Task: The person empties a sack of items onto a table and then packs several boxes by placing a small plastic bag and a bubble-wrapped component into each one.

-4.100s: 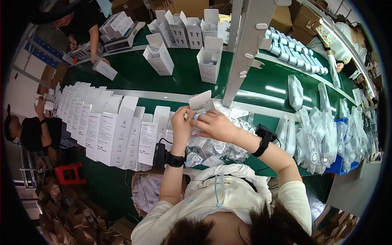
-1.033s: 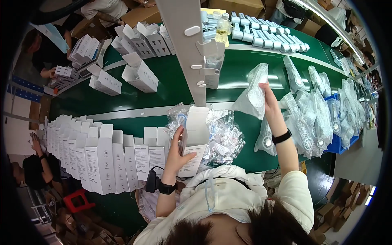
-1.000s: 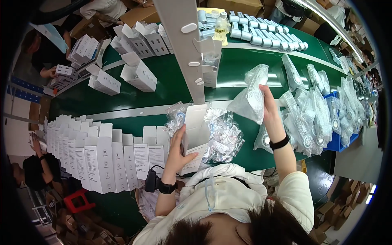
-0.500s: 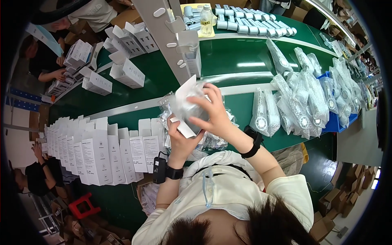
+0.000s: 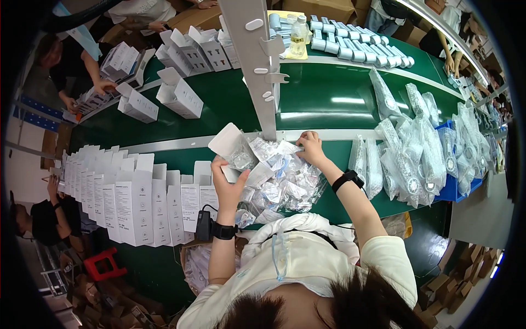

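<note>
My left hand (image 5: 229,181) is closed round a white carton (image 5: 226,143) whose top flap stands up. A bubbly clear plastic wrapping (image 5: 240,158) shows in the carton's mouth; what it wraps cannot be made out. To the right of the carton lies a heap of small clear plastic packets (image 5: 290,183), some with white or blue contents. My right hand (image 5: 311,148) is at the heap's far right edge, fingers bent together against the packets. Whatever lies between those fingertips is hidden.
A long row of white cartons (image 5: 130,205) with raised flaps stands at left. Bubble-wrapped items (image 5: 419,148) pile up at right by a blue bin (image 5: 452,186). A metal post (image 5: 255,71) rises behind the heap. Grey-blue devices (image 5: 361,46) and a bottle (image 5: 298,37) stand farther back; co-workers are beyond.
My right hand has left the carton's mouth and moved right to the packet heap. My left hand has shifted slightly left with the carton, and the view has shifted a little.
</note>
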A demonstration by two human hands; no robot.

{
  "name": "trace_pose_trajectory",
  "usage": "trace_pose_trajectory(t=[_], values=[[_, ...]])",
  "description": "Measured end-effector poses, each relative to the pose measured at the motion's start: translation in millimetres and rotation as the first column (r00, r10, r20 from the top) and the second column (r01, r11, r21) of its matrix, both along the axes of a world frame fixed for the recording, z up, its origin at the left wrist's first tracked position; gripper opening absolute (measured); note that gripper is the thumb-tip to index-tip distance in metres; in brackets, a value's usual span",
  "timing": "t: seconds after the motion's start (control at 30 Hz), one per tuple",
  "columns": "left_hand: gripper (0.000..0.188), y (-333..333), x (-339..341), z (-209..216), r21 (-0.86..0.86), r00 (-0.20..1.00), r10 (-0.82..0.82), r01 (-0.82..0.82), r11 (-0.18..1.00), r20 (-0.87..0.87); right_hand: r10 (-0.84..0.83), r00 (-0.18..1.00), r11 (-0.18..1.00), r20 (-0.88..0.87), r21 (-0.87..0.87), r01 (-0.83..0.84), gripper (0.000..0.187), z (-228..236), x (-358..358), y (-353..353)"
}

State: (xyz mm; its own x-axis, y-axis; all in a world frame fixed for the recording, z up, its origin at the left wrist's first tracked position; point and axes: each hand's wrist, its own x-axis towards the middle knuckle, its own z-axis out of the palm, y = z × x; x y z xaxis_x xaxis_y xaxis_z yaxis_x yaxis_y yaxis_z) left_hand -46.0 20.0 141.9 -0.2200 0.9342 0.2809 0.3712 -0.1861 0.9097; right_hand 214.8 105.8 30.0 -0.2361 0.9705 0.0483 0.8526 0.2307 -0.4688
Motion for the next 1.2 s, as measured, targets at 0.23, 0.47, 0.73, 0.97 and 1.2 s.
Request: trace_pose_trajectory(t=[0.23,0.47,0.73,0.97,1.2], values=[[0.024,12.5,5.7,42.0,0.002,0.917,-0.004,0.006,1.0,-0.399,-0.128,0.718,0.992,-0.684,-0.087,0.093,0.03,48.6,16.2,-1.4],[0.008,23.7,-0.9,46.2,-0.069,0.947,0.035,-0.06,0.996,-0.32,0.679,0.658,0.708,-0.326,0.53,-0.467,0.031,213.0,-45.3,-12.5],[0.007,27.6,1.0,31.1,-0.093,0.978,0.037,-0.057,0.994,-0.204,0.859,0.506,0.504,0.086,0.038,-0.863,0.015,182.0,-105.8,-5.8],[0.006,28.8,-1.5,29.5,-0.109,0.989,0.069,-0.083,0.991,-0.132,0.823,0.555,0.458,0.121,0.436,-0.775,0.029,174.0,-94.3,-4.7],[0.013,15.6,-10.5,11.7,-0.2,0.994,0.021,0.0,0.98,0.104,0.545,0.75,0.781,-0.375,0.553,-0.291,0.071,134.0,-78.8,-21.2]])
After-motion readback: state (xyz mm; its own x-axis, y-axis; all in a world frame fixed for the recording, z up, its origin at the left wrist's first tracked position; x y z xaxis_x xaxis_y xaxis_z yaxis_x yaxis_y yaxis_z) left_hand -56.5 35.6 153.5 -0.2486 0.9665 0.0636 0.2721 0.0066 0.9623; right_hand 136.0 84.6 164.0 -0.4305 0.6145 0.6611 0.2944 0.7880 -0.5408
